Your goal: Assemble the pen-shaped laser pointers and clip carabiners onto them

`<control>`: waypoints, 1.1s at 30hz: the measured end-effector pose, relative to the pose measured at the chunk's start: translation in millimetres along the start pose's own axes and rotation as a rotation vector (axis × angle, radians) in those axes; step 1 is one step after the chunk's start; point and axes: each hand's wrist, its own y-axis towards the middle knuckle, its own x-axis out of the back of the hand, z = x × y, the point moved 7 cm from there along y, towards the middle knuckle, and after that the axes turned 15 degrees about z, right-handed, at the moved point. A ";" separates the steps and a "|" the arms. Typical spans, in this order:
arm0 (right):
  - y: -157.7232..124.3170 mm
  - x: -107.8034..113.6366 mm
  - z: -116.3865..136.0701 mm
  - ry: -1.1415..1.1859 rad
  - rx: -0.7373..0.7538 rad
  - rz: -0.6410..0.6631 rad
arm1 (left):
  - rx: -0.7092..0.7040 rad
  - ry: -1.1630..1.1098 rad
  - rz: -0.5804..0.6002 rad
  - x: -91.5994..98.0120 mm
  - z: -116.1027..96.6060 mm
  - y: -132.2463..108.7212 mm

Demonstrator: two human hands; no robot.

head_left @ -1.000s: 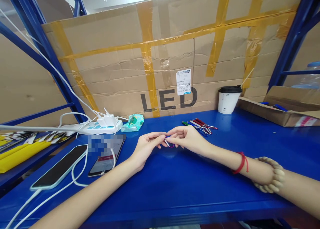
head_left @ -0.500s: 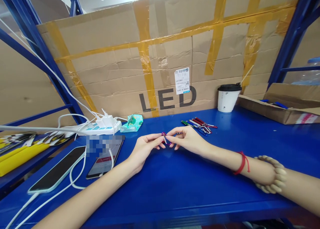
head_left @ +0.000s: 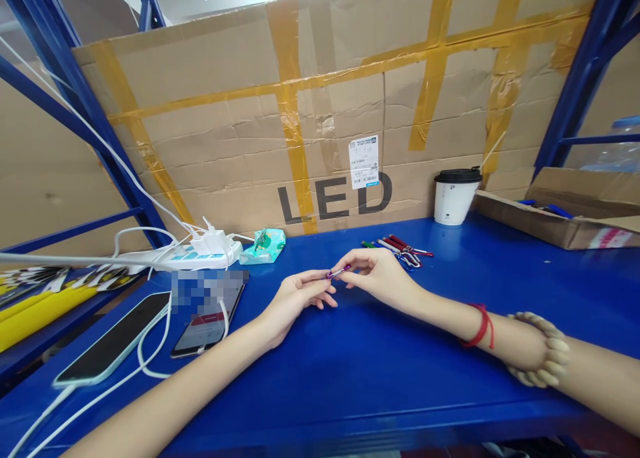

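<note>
My left hand (head_left: 299, 296) and my right hand (head_left: 376, 275) meet over the middle of the blue shelf top (head_left: 380, 371). Both pinch a small purple carabiner clip (head_left: 337, 272) between their fingertips; it looks thin and nearly level here. Just behind my right hand lies a small pile of coloured carabiner clips (head_left: 400, 247), red, green and silver. My right wrist wears a red string and a beaded bracelet.
A taped cardboard sheet marked LED (head_left: 335, 131) forms the back wall. A lidded paper cup (head_left: 455, 197) and an open cardboard box (head_left: 565, 215) stand at the right. At the left lie two phones (head_left: 113, 341) on white cables, a power strip (head_left: 200, 253) and a tissue pack (head_left: 265, 243).
The purple clip has been turned between my fingertips from a visible loop to a thin edge-on line and lifted slightly. My left fingers have spread a little.
</note>
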 end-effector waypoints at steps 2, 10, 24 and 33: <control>-0.5 3.0 1.4 -0.082 0.027 -0.007 | -0.010 -0.037 0.031 -1.6 0.1 0.0; -3.7 -1.2 11.9 -0.249 0.217 0.055 | 0.008 -0.026 0.025 0.4 0.9 4.0; -7.2 -12.6 26.9 -0.574 0.237 0.066 | -0.186 0.058 -0.105 7.2 -15.6 -2.7; -9.9 -25.4 22.7 -0.824 0.214 0.200 | -0.295 0.423 -0.092 -1.8 -29.8 -7.0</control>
